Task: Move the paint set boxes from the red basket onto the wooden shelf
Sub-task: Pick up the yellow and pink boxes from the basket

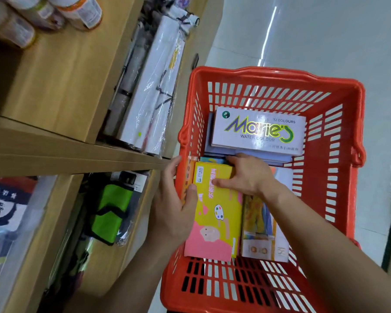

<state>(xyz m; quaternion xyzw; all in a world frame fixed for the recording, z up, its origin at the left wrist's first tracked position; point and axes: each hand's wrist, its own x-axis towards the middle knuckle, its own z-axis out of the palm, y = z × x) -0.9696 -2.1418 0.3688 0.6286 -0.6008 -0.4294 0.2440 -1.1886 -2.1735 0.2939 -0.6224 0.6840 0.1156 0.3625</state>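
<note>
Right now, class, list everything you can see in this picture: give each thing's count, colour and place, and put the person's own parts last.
red basket: one, red, on the pale floor beside the shelf.
Marie's box: one, white, far end of the basket, on a stack.
yellow and pink box: one, near end of the basket, gripped.
orange box: one, right of it.
wooden shelf: one, light brown, left.
bottles: several, top left, blurred.
wrapped white packs: several, on the shelf.
green bag: one, lower shelf.
left hand, right hand: two, both on the yellow and pink box.

Just beyond the fingertips of the right hand (246,175), a white box (257,132) in the red basket (339,168) reads "Marie's", "WATER COLOUR", "12 COLOURS".
</note>
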